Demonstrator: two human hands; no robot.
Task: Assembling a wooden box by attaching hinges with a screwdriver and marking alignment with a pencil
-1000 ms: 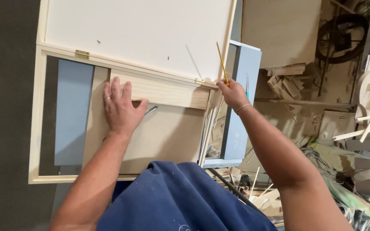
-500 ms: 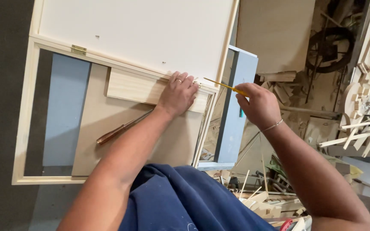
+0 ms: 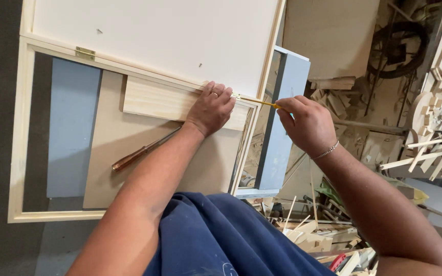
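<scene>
Frame (image 3: pixel 19 133): pale wood, hinged panel open above. Block (image 3: pixel 162 99): long axis along the frame's top rail, pinned flat by left hand (image 3: pixel 212 108), steadying it. Right hand (image 3: pixel 305 122): pinch grip on pencil (image 3: pixel 256 101), tip pointing left to the block's corner. Chisel (image 3: pixel 141 152): lies loose on the board.

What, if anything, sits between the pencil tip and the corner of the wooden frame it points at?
Nothing visible does. The right hand holds the yellow pencil, whose tip reaches the wooden frame corner right beside the left hand, which presses on the wood block.
</scene>
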